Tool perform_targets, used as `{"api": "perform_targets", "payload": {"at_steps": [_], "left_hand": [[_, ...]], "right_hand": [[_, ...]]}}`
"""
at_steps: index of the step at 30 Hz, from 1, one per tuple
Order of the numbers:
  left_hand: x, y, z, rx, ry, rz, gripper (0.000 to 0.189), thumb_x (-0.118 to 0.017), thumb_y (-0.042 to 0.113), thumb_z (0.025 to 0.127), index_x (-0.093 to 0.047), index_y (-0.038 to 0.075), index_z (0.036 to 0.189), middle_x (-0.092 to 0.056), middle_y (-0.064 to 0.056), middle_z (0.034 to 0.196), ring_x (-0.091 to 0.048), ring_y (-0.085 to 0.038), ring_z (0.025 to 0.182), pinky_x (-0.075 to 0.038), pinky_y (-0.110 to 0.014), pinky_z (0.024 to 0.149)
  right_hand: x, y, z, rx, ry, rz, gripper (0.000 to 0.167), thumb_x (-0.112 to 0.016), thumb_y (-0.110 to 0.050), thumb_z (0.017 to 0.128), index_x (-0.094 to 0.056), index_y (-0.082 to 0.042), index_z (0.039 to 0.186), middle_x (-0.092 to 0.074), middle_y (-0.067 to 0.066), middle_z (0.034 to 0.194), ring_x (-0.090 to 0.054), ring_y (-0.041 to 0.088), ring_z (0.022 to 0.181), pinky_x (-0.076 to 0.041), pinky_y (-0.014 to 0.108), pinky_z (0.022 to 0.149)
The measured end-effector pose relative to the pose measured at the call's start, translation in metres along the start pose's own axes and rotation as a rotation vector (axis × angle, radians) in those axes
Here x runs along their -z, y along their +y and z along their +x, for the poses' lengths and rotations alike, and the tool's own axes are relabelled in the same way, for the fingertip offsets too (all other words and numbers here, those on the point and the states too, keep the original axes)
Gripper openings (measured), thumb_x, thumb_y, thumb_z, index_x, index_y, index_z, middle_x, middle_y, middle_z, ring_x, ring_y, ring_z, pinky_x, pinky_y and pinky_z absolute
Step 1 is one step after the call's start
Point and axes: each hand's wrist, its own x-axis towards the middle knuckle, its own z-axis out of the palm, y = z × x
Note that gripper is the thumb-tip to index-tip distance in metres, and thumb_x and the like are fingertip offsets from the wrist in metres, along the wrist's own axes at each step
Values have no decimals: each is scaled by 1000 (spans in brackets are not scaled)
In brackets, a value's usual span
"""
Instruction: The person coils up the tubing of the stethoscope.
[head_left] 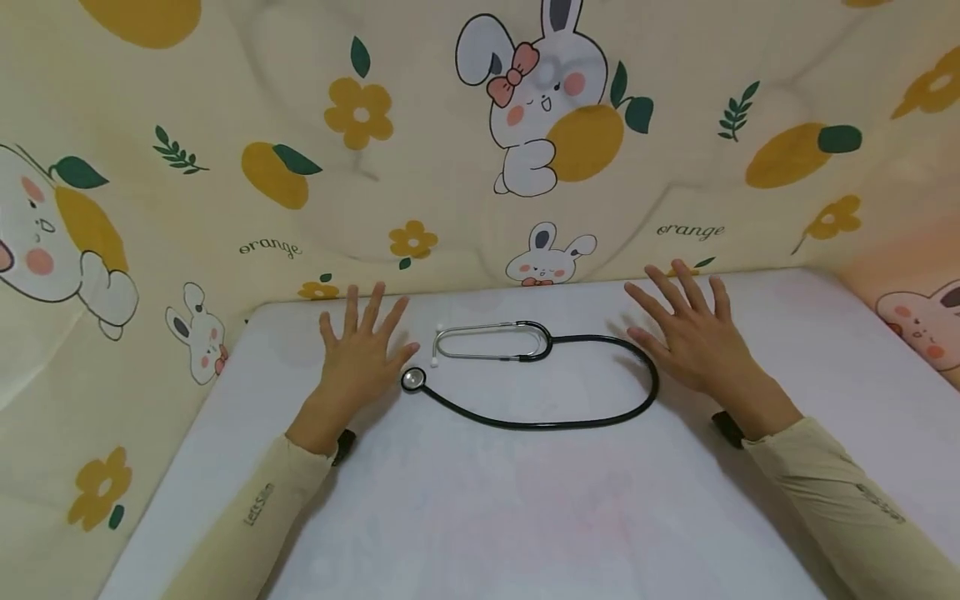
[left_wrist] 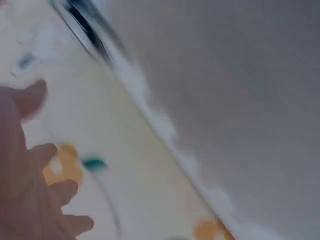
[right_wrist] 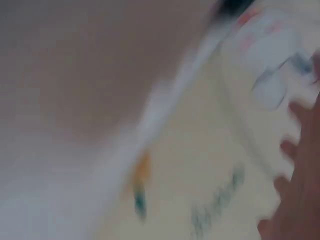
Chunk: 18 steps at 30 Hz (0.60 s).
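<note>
A stethoscope (head_left: 551, 425) with black tubing lies on the white table, its metal ear tubes toward the back and its round chest piece (head_left: 413, 380) at the left end. My left hand (head_left: 360, 358), fingers spread, is beside the chest piece and holds nothing. On the other side, my right hand (head_left: 693, 342) is spread just right of the tubing's curve, also holding nothing. The left wrist view shows the left hand (left_wrist: 30, 175) at its edge, with a blurred part of the stethoscope at the top. Fingers of the right hand (right_wrist: 302, 175) appear in the blurred right wrist view.
The white table (head_left: 525, 517) reaches back to a cream cloth (head_left: 435, 167) printed with rabbits, oranges and flowers. This cloth also hangs along the left and right sides. Dark bands (head_left: 343, 447) sit at both wrists, by the beige sleeves (head_left: 247, 517).
</note>
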Motion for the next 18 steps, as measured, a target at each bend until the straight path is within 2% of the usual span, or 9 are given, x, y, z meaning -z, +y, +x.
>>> {"api": "perform_targets", "payload": {"at_steps": [3,7,12,15,18], "left_hand": [[-1,17,16,-75,-49,-5,80,-44,60,99,-4,29,161,2,-5,170,16,-35,155,-6,-73,116],[-8,35,39,-153,-169,-27,90,-52,60,96,-2,26,162,-5,-3,170,9,-34,156,-12,-68,119],[-16,46,54,-233,-315,-92,88,-62,47,94,-11,22,161,-17,-3,168,-5,-36,156,-14,-67,118],[-18,50,57,-275,-322,-67,80,-63,40,95,-20,20,160,-30,-5,164,-24,-34,152,-19,-67,116],[-18,50,59,-312,-264,12,69,-63,36,95,-35,16,155,-44,-6,155,-43,-31,142,-30,-64,111]], "right_hand": [[11,-15,8,62,-34,24,67,-49,-47,102,-20,-28,159,-10,7,168,4,34,156,-3,67,117],[21,-38,25,139,-140,101,67,-54,-44,101,-25,-25,158,-19,10,165,-8,38,154,-10,66,117],[21,-48,32,153,-271,133,64,-57,-40,100,-35,-18,155,-34,14,159,-22,41,150,-20,66,115],[15,-45,30,130,-341,103,61,-61,-37,98,-42,-13,151,-43,17,153,-31,43,145,-28,67,111],[8,-40,30,103,-379,82,57,-64,-33,96,-48,-11,146,-49,19,147,-38,45,141,-33,67,107]]}}
